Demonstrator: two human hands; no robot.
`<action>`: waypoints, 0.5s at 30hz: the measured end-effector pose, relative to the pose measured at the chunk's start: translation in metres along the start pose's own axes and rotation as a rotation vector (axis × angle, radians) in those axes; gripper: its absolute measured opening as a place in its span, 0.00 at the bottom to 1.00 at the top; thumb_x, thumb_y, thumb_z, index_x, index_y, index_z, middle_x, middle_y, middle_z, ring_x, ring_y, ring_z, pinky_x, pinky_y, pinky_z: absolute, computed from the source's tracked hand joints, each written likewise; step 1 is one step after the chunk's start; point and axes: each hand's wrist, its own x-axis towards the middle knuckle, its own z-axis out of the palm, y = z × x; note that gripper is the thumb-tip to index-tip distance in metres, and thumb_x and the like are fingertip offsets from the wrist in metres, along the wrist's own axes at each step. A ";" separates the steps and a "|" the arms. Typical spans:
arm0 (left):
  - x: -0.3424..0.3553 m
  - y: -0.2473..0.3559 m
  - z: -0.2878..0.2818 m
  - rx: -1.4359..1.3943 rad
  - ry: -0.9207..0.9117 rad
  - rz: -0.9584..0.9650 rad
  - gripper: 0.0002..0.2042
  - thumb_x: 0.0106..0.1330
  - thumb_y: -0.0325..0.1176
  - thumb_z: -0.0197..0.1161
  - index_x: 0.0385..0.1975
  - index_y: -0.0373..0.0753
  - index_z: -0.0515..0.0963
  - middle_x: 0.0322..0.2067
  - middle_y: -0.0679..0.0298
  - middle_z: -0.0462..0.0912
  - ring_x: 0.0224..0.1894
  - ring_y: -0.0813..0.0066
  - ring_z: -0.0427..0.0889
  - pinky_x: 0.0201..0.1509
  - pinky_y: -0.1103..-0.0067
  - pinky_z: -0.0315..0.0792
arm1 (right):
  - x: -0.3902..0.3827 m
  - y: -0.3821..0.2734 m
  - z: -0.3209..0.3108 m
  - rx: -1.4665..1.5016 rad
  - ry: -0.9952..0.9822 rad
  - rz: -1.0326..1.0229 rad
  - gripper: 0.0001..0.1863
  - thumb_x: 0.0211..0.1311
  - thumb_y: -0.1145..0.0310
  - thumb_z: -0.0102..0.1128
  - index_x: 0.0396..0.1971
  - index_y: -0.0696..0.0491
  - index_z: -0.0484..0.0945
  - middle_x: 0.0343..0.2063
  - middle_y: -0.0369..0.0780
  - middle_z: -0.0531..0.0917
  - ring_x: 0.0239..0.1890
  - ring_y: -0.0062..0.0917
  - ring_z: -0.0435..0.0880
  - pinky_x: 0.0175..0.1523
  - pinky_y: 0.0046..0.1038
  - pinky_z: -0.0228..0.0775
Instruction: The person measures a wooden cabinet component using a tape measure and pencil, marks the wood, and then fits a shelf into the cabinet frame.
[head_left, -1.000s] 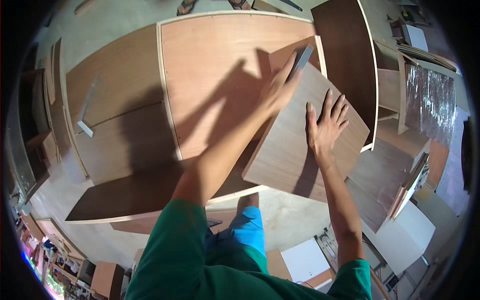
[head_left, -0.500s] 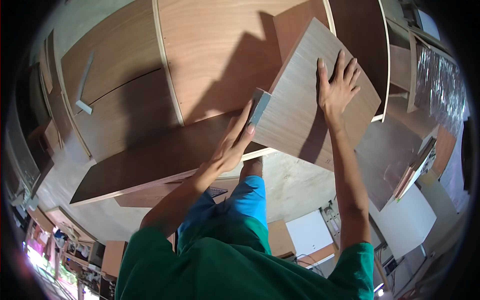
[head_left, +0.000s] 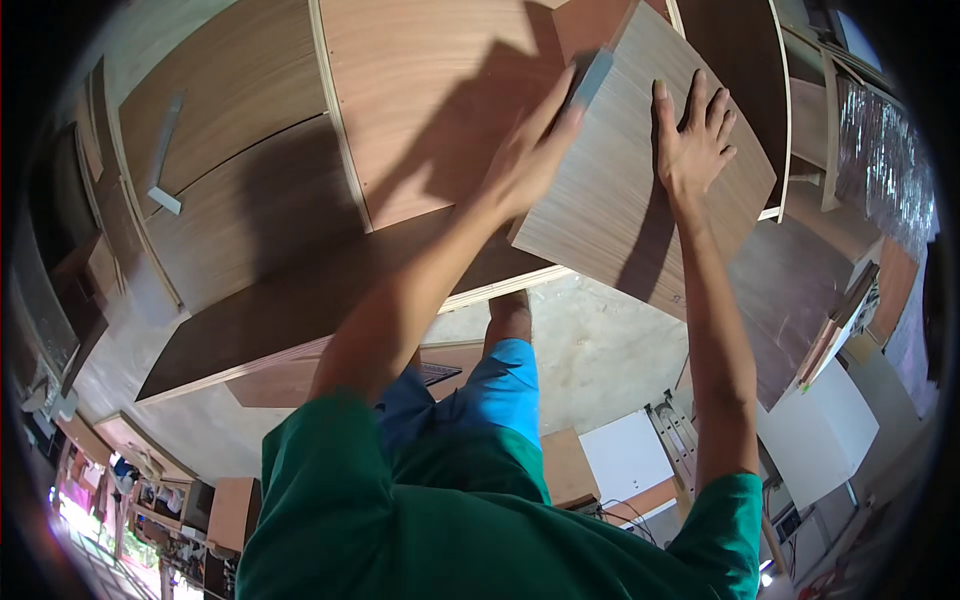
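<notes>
A wood-grained panel (head_left: 640,170) lies at a slant across the large wooden cabinet carcass (head_left: 440,110). Flat on the panel's upper face rests my right hand (head_left: 695,140), its fingers spread. My left hand (head_left: 535,140) is closed around a grey sanding block (head_left: 592,78), holding it against the panel's left edge near the far corner. The left fingers are slightly smeared by motion, and part of the block is hidden under them.
A metal try square (head_left: 168,160) lies on the carcass at the left. White boards (head_left: 625,460) lie on the floor at the lower right. Stacked panels (head_left: 845,315) and a plastic-wrapped piece (head_left: 880,150) stand at the right.
My left hand and the sanding block have slid away from me along the panel's left edge, from its near part to its far corner. My right hand stays flat on the panel.
</notes>
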 end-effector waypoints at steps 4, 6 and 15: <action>-0.052 -0.020 -0.003 0.048 0.008 0.127 0.32 0.87 0.47 0.45 0.84 0.42 0.50 0.84 0.55 0.52 0.84 0.58 0.53 0.85 0.66 0.49 | 0.002 -0.007 -0.002 -0.068 -0.031 0.020 0.52 0.67 0.19 0.44 0.83 0.36 0.58 0.84 0.51 0.51 0.84 0.56 0.45 0.79 0.71 0.36; 0.042 0.045 -0.004 -0.050 -0.090 -0.086 0.31 0.86 0.44 0.47 0.84 0.40 0.52 0.83 0.51 0.53 0.84 0.53 0.51 0.85 0.63 0.47 | 0.008 -0.013 -0.007 -0.048 -0.040 0.028 0.51 0.68 0.21 0.44 0.83 0.36 0.58 0.83 0.51 0.51 0.84 0.56 0.45 0.79 0.71 0.35; -0.010 -0.010 0.009 0.083 0.052 0.140 0.33 0.84 0.49 0.50 0.84 0.46 0.53 0.77 0.44 0.65 0.80 0.49 0.63 0.82 0.64 0.54 | 0.011 -0.006 -0.016 -0.105 -0.095 0.037 0.49 0.71 0.25 0.45 0.84 0.39 0.57 0.84 0.53 0.49 0.84 0.58 0.43 0.78 0.74 0.34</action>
